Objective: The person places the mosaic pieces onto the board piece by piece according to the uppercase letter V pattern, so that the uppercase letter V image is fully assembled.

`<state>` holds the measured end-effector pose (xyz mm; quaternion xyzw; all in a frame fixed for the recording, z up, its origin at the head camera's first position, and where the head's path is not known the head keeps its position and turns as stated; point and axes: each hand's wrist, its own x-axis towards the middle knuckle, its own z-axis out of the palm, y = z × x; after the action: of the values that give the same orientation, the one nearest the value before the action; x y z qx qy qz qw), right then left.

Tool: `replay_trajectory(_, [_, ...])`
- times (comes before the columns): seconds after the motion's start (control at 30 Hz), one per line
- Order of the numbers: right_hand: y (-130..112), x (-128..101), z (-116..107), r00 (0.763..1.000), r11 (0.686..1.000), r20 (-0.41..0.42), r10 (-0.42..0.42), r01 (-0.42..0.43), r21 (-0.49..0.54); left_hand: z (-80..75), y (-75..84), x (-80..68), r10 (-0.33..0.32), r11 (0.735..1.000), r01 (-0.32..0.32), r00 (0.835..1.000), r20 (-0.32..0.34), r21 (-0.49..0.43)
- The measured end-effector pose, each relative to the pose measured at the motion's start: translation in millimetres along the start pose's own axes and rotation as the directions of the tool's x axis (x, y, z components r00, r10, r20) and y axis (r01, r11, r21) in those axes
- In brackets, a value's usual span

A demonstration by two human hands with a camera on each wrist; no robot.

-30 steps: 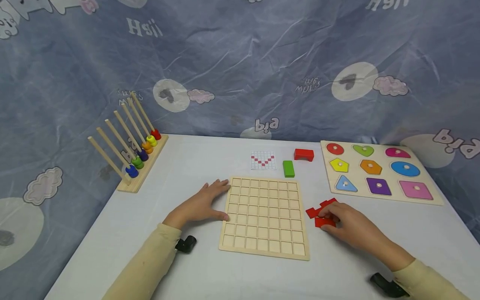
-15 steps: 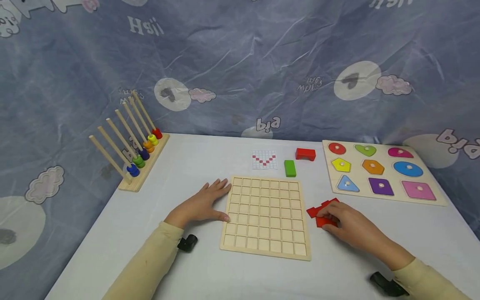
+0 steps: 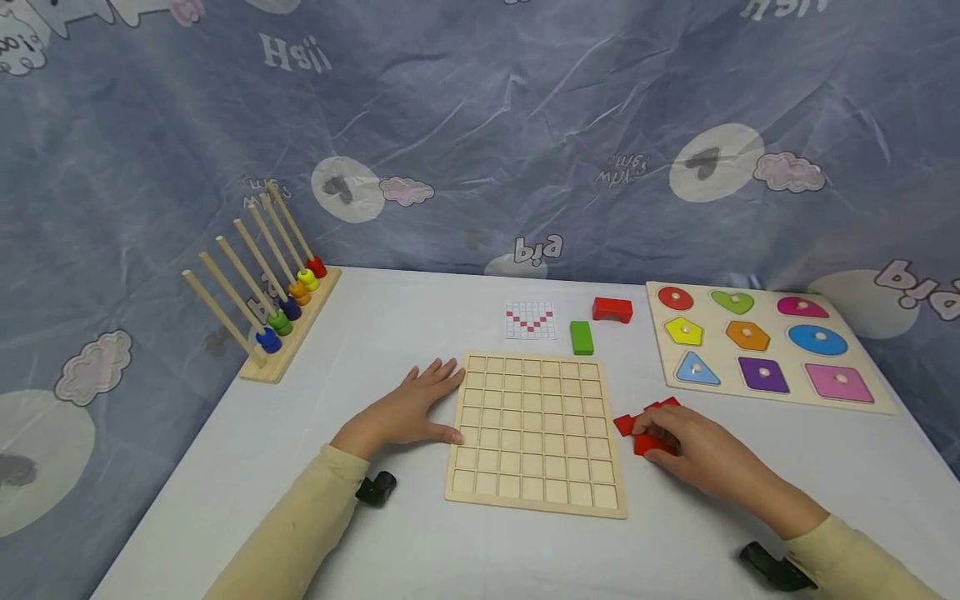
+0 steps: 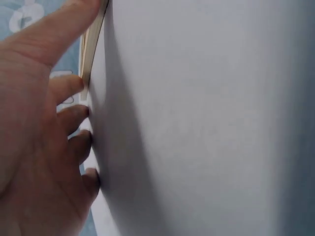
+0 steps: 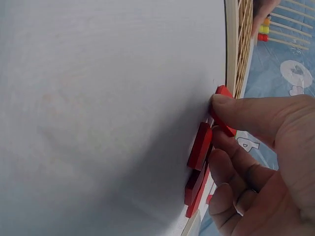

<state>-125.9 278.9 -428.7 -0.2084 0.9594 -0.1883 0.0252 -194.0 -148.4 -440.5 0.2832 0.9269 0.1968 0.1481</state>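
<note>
A wooden grid board (image 3: 534, 433) lies flat at the table's middle. My left hand (image 3: 438, 400) rests flat on the table, its straight fingers touching the board's left edge. In the left wrist view the left hand (image 4: 74, 123) has its fingertips against the thin board edge (image 4: 91, 44). Several flat red pieces (image 3: 637, 421) lie in a small pile just right of the board. My right hand (image 3: 652, 435) covers part of that pile. The right wrist view shows the right hand (image 5: 221, 128) pinching one red piece (image 5: 221, 115) between thumb and curled fingers, with other red pieces (image 5: 199, 147) beside it.
A rod stand with coloured rings (image 3: 277, 292) sits at the back left. Behind the board lie a pattern card (image 3: 531, 320), a green block (image 3: 581, 337) and a red arch block (image 3: 612, 310). A shape puzzle board (image 3: 663, 350) occupies the right side.
Both hands stay where they were, and the right hand keeps its fingers on the red pieces. Only the head view has drifted slightly.
</note>
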Motion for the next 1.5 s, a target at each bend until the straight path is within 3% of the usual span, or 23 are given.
replay_trajectory(0.3, [0.9,2.4,-4.2,0.999,0.998,0.039,0.022,-0.024,0.065,0.9,-8.1,1.9,0.008,0.999,-0.008,1.000,0.003,-0.032])
replay_trajectory(0.63, [0.8,6.1,-5.4,0.999,0.992,0.035,0.022,-0.026,0.127,0.4,-6.5,2.8,0.007,0.999,-0.007,1.000,0.001,-0.034])
replay_trajectory(1.5, [-34.5,34.7,9.7,0.999,0.967,0.031,-0.036,0.027,0.251,2.4,-6.3,3.6,-0.016,1.000,0.016,1.000,0.012,-0.010])
